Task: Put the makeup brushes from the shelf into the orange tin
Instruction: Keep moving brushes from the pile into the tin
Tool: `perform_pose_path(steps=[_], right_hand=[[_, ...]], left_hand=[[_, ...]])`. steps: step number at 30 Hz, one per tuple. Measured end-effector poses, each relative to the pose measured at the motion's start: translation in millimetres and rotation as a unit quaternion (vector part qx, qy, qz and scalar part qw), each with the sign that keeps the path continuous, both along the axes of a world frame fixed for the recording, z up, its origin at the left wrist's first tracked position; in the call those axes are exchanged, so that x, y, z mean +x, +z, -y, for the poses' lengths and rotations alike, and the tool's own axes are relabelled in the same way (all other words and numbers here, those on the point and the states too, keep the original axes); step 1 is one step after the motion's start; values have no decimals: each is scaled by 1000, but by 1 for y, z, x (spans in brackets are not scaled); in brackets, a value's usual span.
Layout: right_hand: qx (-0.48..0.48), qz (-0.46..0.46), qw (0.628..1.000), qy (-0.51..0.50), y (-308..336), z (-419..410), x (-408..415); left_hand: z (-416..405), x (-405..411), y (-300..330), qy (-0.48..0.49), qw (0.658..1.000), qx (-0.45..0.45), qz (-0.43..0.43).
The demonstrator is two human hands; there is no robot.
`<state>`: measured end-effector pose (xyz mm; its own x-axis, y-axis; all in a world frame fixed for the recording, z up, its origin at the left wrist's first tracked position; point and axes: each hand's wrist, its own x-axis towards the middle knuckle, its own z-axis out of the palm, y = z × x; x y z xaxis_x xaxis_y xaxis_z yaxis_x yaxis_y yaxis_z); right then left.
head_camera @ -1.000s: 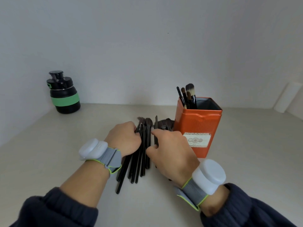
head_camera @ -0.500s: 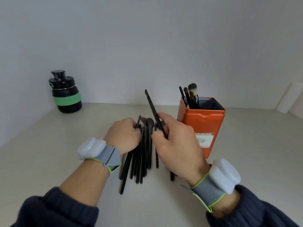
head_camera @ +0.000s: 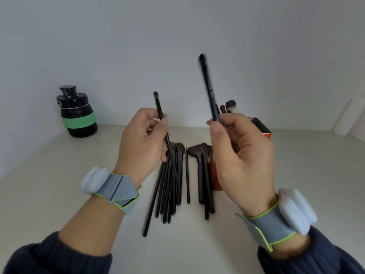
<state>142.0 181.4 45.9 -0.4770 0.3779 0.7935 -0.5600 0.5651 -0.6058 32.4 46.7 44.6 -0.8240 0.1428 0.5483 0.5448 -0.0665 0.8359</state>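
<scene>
My left hand [head_camera: 143,141] is raised above the shelf, shut on a thin black makeup brush [head_camera: 159,107] that points up with its small tip on top. My right hand [head_camera: 243,153] holds a second black brush [head_camera: 207,82], blurred and nearly upright, in front of the orange tin [head_camera: 262,129]. That hand hides most of the tin; only its right rim and a strip near its base show. Several brush heads [head_camera: 230,105] stick out of the tin. A pile of several black brushes [head_camera: 177,180] lies on the shelf between my hands.
A black bottle with a green band [head_camera: 78,113] stands at the back left by the wall. A white roll [head_camera: 350,115] leans at the far right. The shelf surface [head_camera: 59,184] is pale, with white walls behind and to the left.
Both hands have lifted off the pile. The left hand picked up a thin brush and raised it. The right hand carried its brush higher, toward the tin.
</scene>
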Motion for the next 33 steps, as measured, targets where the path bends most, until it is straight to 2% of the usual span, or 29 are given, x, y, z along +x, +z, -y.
perform_pose_path(steps=[2,7,12,15,19,23,29,33], right_hand=[[-18,-38,999,-13,5,-3,3],[-61,-109,992,-25,15,-7,10],[-56,-169,983,-40,21,-9,14],[-46,-200,977,-55,24,-11,15],[-56,-207,974,-79,25,-20,13],[-42,-145,982,-115,20,-20,8],[8,-42,984,-173,16,-19,3],[60,-33,978,-196,13,-22,1]], left_hand=[[0,7,6,-44,996,70,15],[-4,22,16,-135,974,178,42],[-11,32,23,-150,946,285,30],[-16,34,26,-126,941,314,15],[-25,41,24,-102,953,284,-31],[-33,46,19,-72,971,209,-86],[-47,48,13,-65,982,156,-89],[-56,48,9,-52,987,112,-99]])
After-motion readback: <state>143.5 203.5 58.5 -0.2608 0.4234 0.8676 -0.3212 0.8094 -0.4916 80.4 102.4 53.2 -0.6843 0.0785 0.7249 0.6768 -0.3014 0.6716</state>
